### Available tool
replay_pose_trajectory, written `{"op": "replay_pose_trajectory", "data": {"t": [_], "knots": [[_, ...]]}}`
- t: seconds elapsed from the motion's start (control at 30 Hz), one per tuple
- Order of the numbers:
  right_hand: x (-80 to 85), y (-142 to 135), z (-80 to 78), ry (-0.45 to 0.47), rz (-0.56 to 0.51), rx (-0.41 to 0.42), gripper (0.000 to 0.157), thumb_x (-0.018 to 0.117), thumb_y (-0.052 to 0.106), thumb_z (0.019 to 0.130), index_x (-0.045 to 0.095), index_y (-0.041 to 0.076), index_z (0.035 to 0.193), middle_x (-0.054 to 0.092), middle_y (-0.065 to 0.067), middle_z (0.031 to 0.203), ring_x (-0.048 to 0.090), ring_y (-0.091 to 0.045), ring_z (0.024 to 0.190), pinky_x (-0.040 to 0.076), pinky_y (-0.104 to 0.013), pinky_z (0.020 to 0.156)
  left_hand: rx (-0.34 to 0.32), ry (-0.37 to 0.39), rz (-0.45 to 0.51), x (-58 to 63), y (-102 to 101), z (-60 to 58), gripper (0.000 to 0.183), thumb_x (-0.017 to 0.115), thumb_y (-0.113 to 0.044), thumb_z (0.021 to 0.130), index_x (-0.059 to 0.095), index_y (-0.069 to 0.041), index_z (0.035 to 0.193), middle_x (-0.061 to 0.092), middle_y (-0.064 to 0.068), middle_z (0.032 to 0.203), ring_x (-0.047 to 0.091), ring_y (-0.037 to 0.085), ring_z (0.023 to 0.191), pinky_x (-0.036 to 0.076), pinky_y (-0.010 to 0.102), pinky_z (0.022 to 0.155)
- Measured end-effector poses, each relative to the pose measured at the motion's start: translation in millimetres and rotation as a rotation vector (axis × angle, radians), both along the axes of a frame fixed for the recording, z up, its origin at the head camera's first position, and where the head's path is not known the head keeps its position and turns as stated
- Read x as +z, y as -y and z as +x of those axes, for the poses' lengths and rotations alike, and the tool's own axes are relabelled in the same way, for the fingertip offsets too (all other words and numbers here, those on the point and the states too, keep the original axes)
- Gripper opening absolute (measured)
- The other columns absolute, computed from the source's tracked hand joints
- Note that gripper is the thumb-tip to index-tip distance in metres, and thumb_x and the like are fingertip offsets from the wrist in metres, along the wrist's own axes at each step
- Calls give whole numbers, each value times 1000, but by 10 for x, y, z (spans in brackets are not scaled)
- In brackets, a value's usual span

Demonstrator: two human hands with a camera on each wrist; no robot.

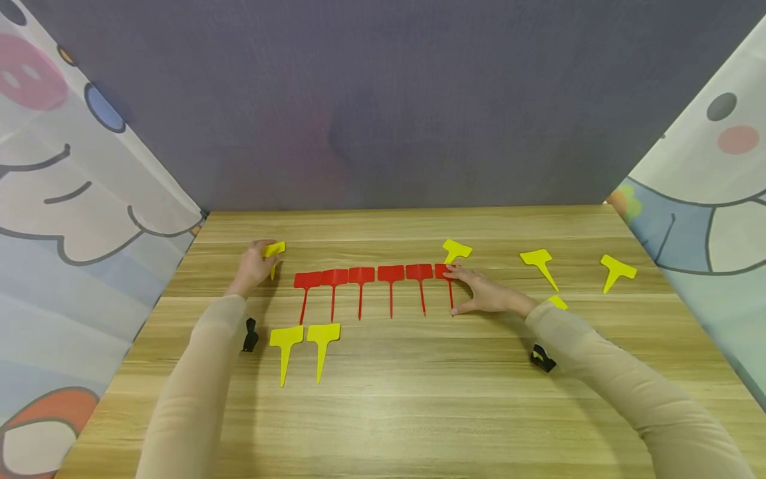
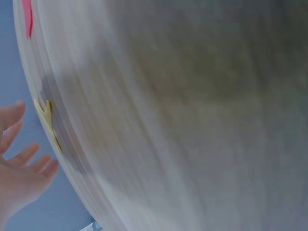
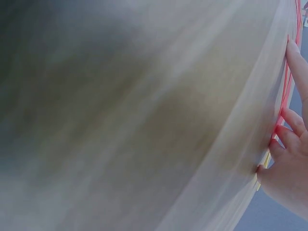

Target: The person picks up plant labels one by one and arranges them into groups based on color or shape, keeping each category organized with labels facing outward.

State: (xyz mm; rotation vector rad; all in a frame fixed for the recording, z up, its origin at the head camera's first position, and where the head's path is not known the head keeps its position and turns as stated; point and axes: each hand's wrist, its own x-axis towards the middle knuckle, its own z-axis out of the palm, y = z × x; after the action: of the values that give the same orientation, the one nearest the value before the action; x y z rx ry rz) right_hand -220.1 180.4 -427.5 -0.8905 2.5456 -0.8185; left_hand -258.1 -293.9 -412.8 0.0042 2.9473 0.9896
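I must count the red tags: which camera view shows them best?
The head view: six red tags lie in a row, the rightmost partly covered by the right hand. Left wrist shows one red piece near a corner; right wrist, only thin red edges.

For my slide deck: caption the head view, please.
Left hand at a yellow T-shaped plant label, right hand at a row of six red ones.

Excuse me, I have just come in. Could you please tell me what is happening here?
A person is handling T-shaped plant labels. The right hand touches the rightmost red label in a row of six. The left hand is at a yellow label off the row's left end; whether they touch is unclear. Two yellow labels lie side by side nearer the person, and four other yellow labels lie towards the right.
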Motion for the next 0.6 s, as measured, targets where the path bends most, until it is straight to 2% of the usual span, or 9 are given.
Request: {"op": "replay_pose_trajectory", "data": {"t": [0.13,0.33,0.47,0.5,0.6], "knots": [[13,5,4,18,7,-7,82,73,28,71,31,-2,134,16,-21,144,10,-39,131,13,-58,102,-3,35,-24,6,-1,-1,48,46,-12,92,30,7,132,14,34,137,23,51,120,25,58,97],[15,6,3,25,9,-9,82,73,30,71,31,-2,135,15,-20,144,10,-40,131,14,-58,101,2,110,-10,29,21,-8,54,45,-20,93,23,6,135,6,33,139,16,52,123,22,59,98],[6,1,-1,22,12,-11,82,73,32,71,31,-1,135,16,-20,144,10,-39,131,15,-58,101,-2,113,14,-58,105,-63,57,46,-28,92,25,1,137,7,30,141,14,50,125,19,59,99],[2,0,-2,23,13,-13,83,73,32,71,31,-1,135,16,-19,144,10,-39,131,16,-58,101,-9,86,25,-115,150,-82,58,46,-33,91,27,-3,137,8,28,141,13,48,126,17,58,101],[-4,1,-2,27,13,-15,83,72,33,71,31,0,135,16,-19,144,10,-39,131,15,-58,101,-7,82,15,-167,209,-112,59,46,-37,91,30,-5,137,12,28,141,14,46,127,16,56,102]]}}
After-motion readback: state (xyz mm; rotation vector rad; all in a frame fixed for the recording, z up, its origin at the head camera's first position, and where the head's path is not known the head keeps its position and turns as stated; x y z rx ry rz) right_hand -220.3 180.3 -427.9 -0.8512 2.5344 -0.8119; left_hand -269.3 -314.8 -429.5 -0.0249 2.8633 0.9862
